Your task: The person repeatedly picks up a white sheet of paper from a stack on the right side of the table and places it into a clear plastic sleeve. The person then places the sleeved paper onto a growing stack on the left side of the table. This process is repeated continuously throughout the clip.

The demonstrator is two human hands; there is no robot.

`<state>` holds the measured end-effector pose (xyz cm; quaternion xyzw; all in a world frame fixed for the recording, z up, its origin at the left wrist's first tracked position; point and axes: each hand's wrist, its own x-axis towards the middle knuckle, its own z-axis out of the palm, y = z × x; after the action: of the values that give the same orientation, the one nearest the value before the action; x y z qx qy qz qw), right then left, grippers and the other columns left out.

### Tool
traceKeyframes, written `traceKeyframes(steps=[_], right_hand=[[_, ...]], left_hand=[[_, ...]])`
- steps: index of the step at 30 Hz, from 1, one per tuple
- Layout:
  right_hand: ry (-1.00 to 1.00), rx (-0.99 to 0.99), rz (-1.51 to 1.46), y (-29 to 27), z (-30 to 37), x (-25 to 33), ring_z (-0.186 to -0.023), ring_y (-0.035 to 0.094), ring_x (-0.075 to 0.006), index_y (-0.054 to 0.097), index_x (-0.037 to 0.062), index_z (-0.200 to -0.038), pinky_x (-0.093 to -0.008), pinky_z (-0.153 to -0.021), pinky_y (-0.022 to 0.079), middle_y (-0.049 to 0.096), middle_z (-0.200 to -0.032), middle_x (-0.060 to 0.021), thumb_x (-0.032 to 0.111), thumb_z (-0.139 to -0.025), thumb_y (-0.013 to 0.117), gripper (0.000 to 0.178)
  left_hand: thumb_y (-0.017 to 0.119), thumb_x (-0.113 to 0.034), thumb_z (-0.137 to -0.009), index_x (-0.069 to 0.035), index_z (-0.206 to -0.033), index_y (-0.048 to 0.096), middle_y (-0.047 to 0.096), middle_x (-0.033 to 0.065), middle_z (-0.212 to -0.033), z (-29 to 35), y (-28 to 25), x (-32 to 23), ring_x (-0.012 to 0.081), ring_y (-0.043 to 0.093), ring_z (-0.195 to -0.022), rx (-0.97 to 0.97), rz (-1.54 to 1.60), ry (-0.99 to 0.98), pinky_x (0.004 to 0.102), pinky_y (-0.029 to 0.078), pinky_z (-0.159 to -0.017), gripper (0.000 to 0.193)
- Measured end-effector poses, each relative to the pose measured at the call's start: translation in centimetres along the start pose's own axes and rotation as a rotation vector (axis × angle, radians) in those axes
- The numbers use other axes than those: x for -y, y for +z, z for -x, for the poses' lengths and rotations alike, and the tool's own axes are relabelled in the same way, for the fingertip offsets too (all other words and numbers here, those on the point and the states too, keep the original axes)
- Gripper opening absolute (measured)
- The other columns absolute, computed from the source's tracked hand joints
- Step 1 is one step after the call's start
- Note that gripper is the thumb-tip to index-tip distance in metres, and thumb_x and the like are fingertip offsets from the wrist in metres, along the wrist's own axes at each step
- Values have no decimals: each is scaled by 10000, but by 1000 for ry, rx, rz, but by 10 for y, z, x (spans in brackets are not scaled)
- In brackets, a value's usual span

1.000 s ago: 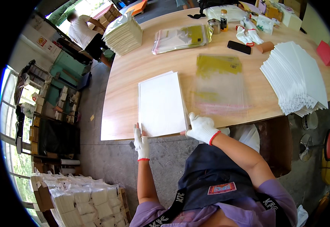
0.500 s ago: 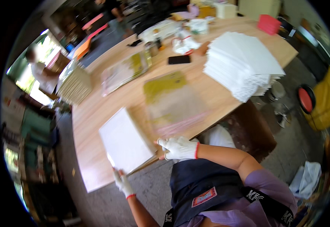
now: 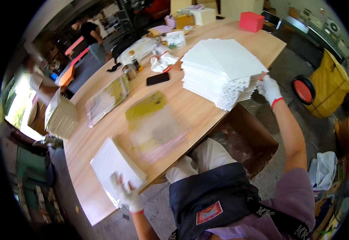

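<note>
My left hand (image 3: 125,196), in a white fingerless glove with a red cuff, is over the near edge of a small stack of white sheets (image 3: 112,162). Its fingers are spread and a little blurred; a glossy clear film shows at that edge. My right hand (image 3: 269,89), gloved the same way, is at the right corner of a tall, fanned stack of white sheets (image 3: 226,64). Thumb and fingers close on a corner of the upper sheets. Between the stacks lies a pile of clear plastic sleeves (image 3: 156,126) with yellow-green printing and pink edges.
Another sleeve pile (image 3: 108,100) lies farther left, near a bound stack (image 3: 61,116) at the table's edge. A black phone (image 3: 157,79), a bottle (image 3: 134,60) and a red block (image 3: 251,21) are on the table (image 3: 90,196). Below is an open carton (image 3: 246,140). Two people stand beyond.
My right hand has moved from beside the small stack to the tall stack's right corner. My left hand has shifted slightly over the small stack's edge. The view has turned right.
</note>
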<state>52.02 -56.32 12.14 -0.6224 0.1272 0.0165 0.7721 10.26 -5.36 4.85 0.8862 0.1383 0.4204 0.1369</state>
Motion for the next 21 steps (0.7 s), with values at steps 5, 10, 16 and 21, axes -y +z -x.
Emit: traceKeyframes(steps=[5, 10, 16, 21], right_hand=[[-49, 15, 30, 5, -10, 7, -443, 440, -65, 564, 77, -859, -202, -349, 314, 493, -591, 21, 332, -873, 610, 259], [-302, -151, -113, 22, -14, 15, -495, 518, -110, 560, 77, -890, -210, -382, 389, 556, -677, -20, 245, -850, 620, 182], [-181, 35, -263, 21, -5, 22, -642, 569, -168, 524, 56, -977, -257, -469, 446, 566, -800, -70, 155, -858, 571, 163], [-219, 296, -240, -9, 37, 5, -692, 572, -124, 511, 45, -1061, -227, -494, 432, 593, -893, -58, 162, -865, 564, 234]], left_hand=[[668, -95, -705, -136, -1180, 548, 467, 113, -1320, -44, 67, -49, 325, 381, -1266, 458, -33, 99, 454, 325, -1031, 491], [624, -304, -757, -140, -1214, 515, 435, 109, -1337, -46, 131, -52, 331, 364, -1259, 675, -331, 184, 445, 277, -1059, 497], [598, -265, -754, -154, -1142, 543, 492, 85, -1252, -61, 161, -88, 392, 508, -1042, 744, -145, 147, 439, 426, -878, 407], [607, -223, -760, -144, -1069, 555, 562, 79, -1082, -82, 121, -80, 322, 563, -984, 923, -379, 40, 439, 481, -773, 323]])
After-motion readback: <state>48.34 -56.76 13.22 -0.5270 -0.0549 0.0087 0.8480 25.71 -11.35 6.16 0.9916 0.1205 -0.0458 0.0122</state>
